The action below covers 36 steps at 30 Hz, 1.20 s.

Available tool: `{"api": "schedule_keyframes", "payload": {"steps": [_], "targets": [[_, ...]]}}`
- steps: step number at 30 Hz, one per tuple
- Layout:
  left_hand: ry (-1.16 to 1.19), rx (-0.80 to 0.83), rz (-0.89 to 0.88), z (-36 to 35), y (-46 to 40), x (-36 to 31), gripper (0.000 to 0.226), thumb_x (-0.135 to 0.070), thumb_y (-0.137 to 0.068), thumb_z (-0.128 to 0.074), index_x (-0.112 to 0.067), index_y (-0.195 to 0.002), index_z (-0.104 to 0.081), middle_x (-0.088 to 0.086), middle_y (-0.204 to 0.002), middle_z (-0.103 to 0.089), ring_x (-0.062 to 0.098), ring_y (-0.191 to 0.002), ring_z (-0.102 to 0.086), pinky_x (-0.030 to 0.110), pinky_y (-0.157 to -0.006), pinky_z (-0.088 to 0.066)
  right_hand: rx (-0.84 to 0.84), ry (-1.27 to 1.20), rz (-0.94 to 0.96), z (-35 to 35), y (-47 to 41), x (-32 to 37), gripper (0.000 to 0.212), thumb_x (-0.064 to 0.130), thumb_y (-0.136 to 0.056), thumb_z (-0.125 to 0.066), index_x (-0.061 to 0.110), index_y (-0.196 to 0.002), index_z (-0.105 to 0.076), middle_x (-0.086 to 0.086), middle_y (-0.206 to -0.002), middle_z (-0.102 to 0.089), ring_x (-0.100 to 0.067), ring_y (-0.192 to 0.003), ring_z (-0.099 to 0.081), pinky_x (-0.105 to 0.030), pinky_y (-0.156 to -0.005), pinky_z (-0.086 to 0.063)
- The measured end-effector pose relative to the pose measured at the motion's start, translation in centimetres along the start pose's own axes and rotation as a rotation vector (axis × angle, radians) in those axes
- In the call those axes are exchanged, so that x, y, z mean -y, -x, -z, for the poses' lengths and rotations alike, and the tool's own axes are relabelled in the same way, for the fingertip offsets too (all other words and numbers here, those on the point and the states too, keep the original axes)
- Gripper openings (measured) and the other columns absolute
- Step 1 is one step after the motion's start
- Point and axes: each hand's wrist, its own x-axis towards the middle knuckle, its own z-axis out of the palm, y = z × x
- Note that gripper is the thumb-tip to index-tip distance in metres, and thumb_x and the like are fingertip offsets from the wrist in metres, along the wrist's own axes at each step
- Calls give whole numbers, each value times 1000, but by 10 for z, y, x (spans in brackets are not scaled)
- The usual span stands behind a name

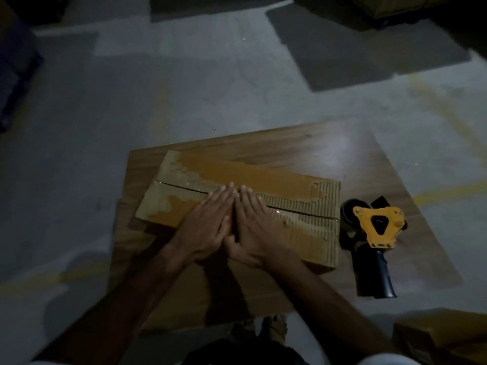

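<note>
A worn brown cardboard box [303, 196] lies on a wooden table [329, 151], its top flaps meeting in a long seam with torn tape remnants. My left hand [205, 225] and my right hand [253, 225] press flat on the box top side by side, fingers straight, fingertips reaching the seam at its middle. Neither hand holds anything.
A yellow and black tape dispenser [374, 233] with a dark handle lies on the table just right of the box. Another cardboard box [442, 335] shows at the lower right. Grey concrete floor [131, 101] surrounds the table; dark shapes sit along the far and left edges.
</note>
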Motion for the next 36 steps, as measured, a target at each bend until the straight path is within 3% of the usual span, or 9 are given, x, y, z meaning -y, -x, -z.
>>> {"api": "schedule_keyframes", "payload": {"steps": [7, 12, 17, 20, 24, 27, 30, 33, 36], "targets": [[-68, -29, 225, 28, 34, 82, 71, -43, -101, -13, -11, -164, -10, 3, -172, -6, 17, -159, -7, 35, -129, -9, -7, 53, -194, -8, 15, 3, 95, 66, -93, -14, 7, -165, 4, -12, -172, 14, -22, -159, 14, -42, -129, 7], [-15, 3, -10, 11, 21, 70, 68, -43, -105, -13, -14, -166, -9, 2, -173, -1, 12, -160, 3, 37, -130, -7, -13, -24, -67, -21, -41, 66, 74, 46, -107, -22, 6, -165, 3, -14, -172, 11, -24, -160, 11, -41, -130, 3], [-76, -102, 85, 30, 50, 136, 67, -39, -104, -22, -8, -163, -23, 7, -171, -18, 19, -158, -17, 45, -128, -21, -32, 100, -99, -37, -51, 77, 80, 51, -100, -17, 9, -165, 0, -10, -173, 9, -20, -160, 10, -42, -130, 5], [-72, -119, 139, 33, 51, 138, 68, -42, -106, -21, -6, -164, -20, 10, -171, -15, 20, -159, -13, 39, -130, -9, -100, 76, -246, -52, -56, 101, 86, 54, -96, -8, 3, -164, -1, -16, -172, 8, -25, -160, 10, -45, -130, 1], [-298, -8, 151, 34, 49, 130, 68, -43, -108, -9, -6, -164, -4, 15, -172, 1, 25, -160, -1, 42, -129, -7, -109, 22, -55, -61, -92, 134, 69, 42, -107, -27, 12, -166, -9, -9, -174, -3, -18, -161, 3, -41, -130, 4], [-178, -198, 161, 56, 41, 148, 58, -46, -104, -25, -17, -147, -50, 6, -154, -47, 19, -136, -44, 38, -110, -39, -229, 50, -119, -58, -74, 125, 67, 48, -105, -39, 15, -163, -29, -8, -172, -21, -21, -160, -12, -47, -130, -2], [-95, -273, 42, 74, 1, 169, 50, -43, -100, -48, -17, -142, -54, 8, -154, -45, 23, -135, -42, 45, -112, -38, -546, -77, -404, -69, -24, 123, 57, 48, -94, -67, 16, -140, -60, -20, -153, -38, -40, -146, -33, -56, -122, -22], [-14, 17, -71, 93, -44, 187, 69, -54, -102, -52, -21, -160, -32, 6, -168, -26, 29, -154, -23, 51, -123, -20, -729, -387, -752, -85, 2, 137, 55, 47, -88, -76, 32, -139, -63, -15, -169, -6, -38, -157, -4, -63, -124, -17], [70, 154, -27, 96, -53, 201, 75, -68, -97, -49, -32, -160, -30, 6, -162, -34, 29, -149, -30, 56, -118, -34, -734, -523, -778, -89, -7, 139, 62, 61, -87, -69, 39, -144, -57, -6, -172, 17, -26, -158, 19, -59, -126, 1]]}}
